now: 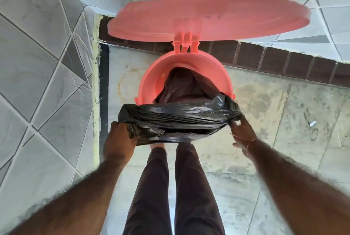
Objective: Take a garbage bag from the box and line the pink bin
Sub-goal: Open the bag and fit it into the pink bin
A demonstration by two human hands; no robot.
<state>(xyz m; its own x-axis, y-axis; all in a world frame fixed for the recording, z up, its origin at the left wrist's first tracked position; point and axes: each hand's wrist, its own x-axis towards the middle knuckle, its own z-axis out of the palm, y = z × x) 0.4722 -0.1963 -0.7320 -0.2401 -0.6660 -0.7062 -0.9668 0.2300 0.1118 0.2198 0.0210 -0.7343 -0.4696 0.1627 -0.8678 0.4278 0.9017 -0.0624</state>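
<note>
The pink bin (151,77) stands on the floor in front of my legs, its round lid (208,15) tipped up and open at the back. A black garbage bag (180,113) hangs down inside the bin, and its mouth is stretched over the near rim. My left hand (119,140) grips the bag's edge at the near left of the rim. At the near right, my right hand (244,132) pinches the edge and pulls it outward. The far rim is bare pink. The box is not in view.
A grey tiled wall (37,64) rises close on the left and meets another tiled wall (331,17) behind the bin, with a dark brown skirting (274,58) along its foot. The stained floor (284,111) extends to the right. My legs (174,187) stand just short of the bin.
</note>
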